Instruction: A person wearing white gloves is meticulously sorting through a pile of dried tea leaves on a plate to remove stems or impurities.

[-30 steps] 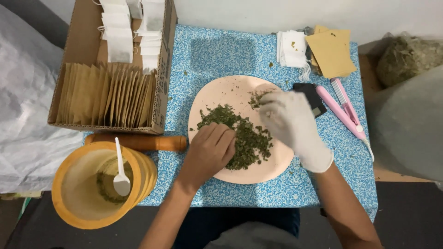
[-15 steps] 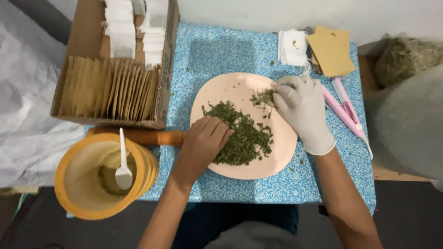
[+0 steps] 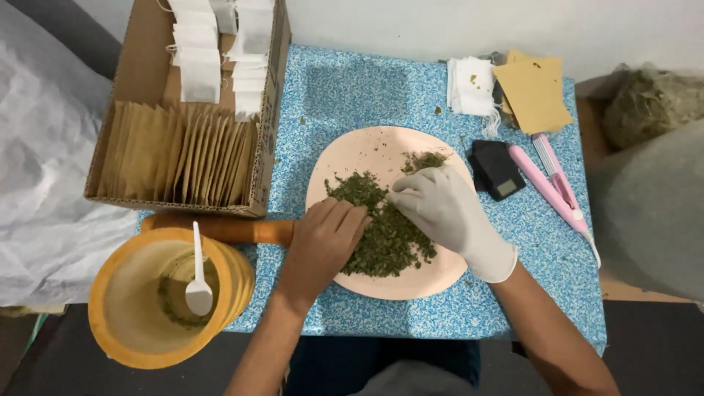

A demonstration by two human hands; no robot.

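Both hands in the herb pile, near the bench's front edge

Left hand [image 3: 323, 246] fingers curled together, gloved right hand [image 3: 440, 209] pinching dried herbs [image 3: 385, 235]; a rough sweep could push flakes off the plate [image 3: 352, 150].

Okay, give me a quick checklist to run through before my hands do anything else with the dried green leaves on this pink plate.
1. Round pink plate fully on the blue speckled table: ok.
2. Pile of dried green leaves kept inside the plate's rim: ok.
3. Bare left hand on the pile: ok, fingers curled into the leaves.
4. White-gloved right hand on the pile: ok.
5. Small black digital scale within reach: ok, beside the plate.
6. Scale switched on: cannot tell.
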